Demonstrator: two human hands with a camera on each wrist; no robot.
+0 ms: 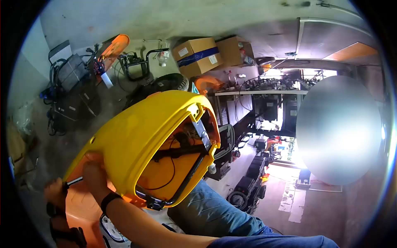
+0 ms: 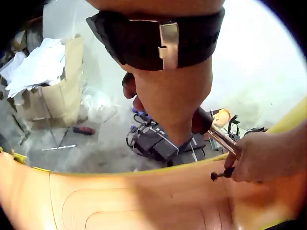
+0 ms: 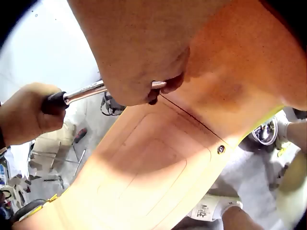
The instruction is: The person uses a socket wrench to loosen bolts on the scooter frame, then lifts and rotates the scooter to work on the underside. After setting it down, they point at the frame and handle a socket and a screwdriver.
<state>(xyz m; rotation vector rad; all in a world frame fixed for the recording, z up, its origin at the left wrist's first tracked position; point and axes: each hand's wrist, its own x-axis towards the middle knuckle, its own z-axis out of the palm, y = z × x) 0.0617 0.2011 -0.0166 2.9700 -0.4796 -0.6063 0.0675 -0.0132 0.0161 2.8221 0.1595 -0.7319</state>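
A large yellow plastic shell (image 1: 136, 124) stands in front of me with an orange panel (image 3: 144, 163) joined to it. My left hand (image 1: 55, 192) grips the black handle of a ratchet wrench (image 3: 86, 92), whose chrome shaft runs across to my right hand. Close against the orange panel, my right hand (image 1: 94, 175) has its fingers curled round the head end of the wrench. A dark short piece with a brownish tip (image 2: 214, 176) sticks out by the right fingers in the left wrist view. One bolt (image 3: 221, 149) sits in the panel near its edge.
Cardboard boxes (image 1: 198, 56), a tyre (image 1: 173, 82) and black parts lie beyond the shell. A red-and-black screwdriver (image 2: 84, 130) lies on the floor near a paper-filled carton (image 2: 72, 91). A jeans-clad leg (image 1: 215, 211) is beside the shell's open side.
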